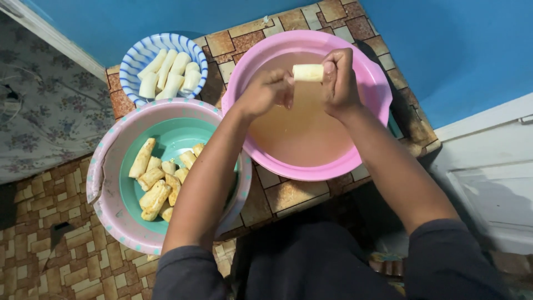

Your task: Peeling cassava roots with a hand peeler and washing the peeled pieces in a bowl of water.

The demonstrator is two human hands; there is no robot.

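Cassava piece (307,72) pinched between both our hands, long axis running nine to three o'clock above pink basin (373,105) of cloudy water. Left hand (267,91) grip closed on nine o'clock end, right hand (338,80) grip closed on three o'clock end. Both equally near.

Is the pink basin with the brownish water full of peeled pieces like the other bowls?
No. The pink basin shows only cloudy water, and the one pale piece is held above it between the left hand and right hand.

One head-worn camera looked steeply down from close above, with the pink basin (363,150) upper centre of the frame and the floor (50,244) lower left.
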